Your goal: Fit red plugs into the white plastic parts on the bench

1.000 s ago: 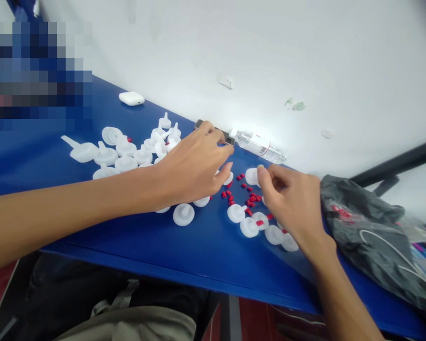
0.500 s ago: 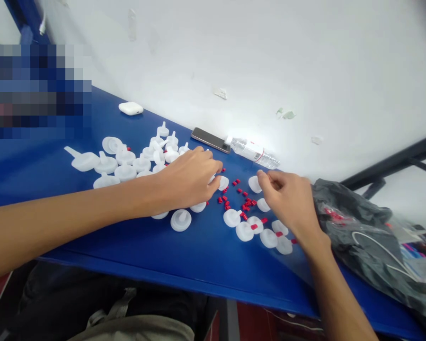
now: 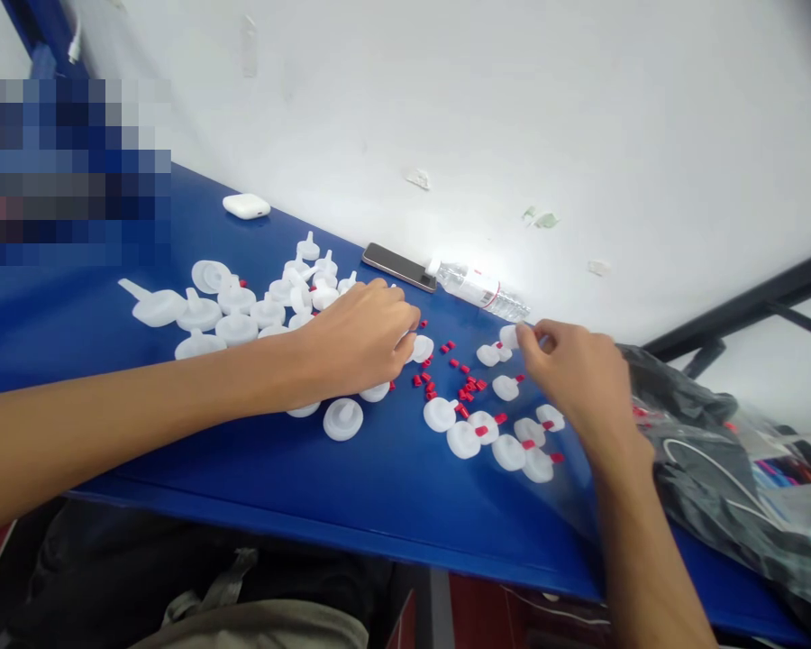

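My left hand lies palm down on the blue table, fingers curled, with the fingertips gripping a white plastic cap. My right hand pinches another white cap between thumb and forefinger, just above the table. Small red plugs are scattered between the two hands. In front of my right hand lies a row of white caps with red plugs fitted. A heap of plain white caps sits behind my left forearm.
A phone and a clear water bottle lie along the white wall. A white earbud case sits far left. A black plastic bag covers the table's right end. Another person's blurred figure is at the upper left.
My left hand drew back from the phone to the caps and settled on one. My right hand moved right and slightly away, now pinching a cap farther back.
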### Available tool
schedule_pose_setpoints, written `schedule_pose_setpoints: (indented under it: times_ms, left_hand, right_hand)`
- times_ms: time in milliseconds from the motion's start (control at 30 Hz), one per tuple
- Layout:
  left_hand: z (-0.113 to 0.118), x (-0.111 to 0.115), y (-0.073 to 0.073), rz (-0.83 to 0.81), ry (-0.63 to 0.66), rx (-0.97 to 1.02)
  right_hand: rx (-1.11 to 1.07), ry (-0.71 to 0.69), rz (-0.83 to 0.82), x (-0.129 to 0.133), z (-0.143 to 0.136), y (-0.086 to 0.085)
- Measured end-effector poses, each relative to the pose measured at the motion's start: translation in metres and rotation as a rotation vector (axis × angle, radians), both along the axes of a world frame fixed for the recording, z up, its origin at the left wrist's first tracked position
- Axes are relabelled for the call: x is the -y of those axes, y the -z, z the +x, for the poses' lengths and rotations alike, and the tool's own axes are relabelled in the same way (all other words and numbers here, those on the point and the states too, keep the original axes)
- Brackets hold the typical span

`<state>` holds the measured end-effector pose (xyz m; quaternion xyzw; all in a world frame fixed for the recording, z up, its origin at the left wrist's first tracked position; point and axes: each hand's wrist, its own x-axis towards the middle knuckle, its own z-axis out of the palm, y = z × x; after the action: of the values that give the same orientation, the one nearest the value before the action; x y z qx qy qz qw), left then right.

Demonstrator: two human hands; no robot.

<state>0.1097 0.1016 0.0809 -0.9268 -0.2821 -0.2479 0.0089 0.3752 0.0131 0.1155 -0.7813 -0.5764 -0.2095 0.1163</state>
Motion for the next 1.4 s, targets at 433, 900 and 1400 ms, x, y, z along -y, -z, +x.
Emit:
schedule_pose_setpoints:
  times_ms: [433, 900, 1400]
  left_hand:
    - [0.001, -0.003, -0.006, -0.111, -0.006, 0.033]
    - [0.001, 0.008, -0.018, -0.102, 0.061, 0.237]
    - [0.001, 0.013, -0.015, -0.006, 0.086, 0.292]
  right_hand:
    - [-0.038, 0.144, -0.113, -0.001, 0.034, 0.005]
    - [-0.160, -0.428, -0.406, -0.004, 0.015, 0.006]
    - [-0.203, -0.447, -0.363, -0.007, 0.009, 0.008]
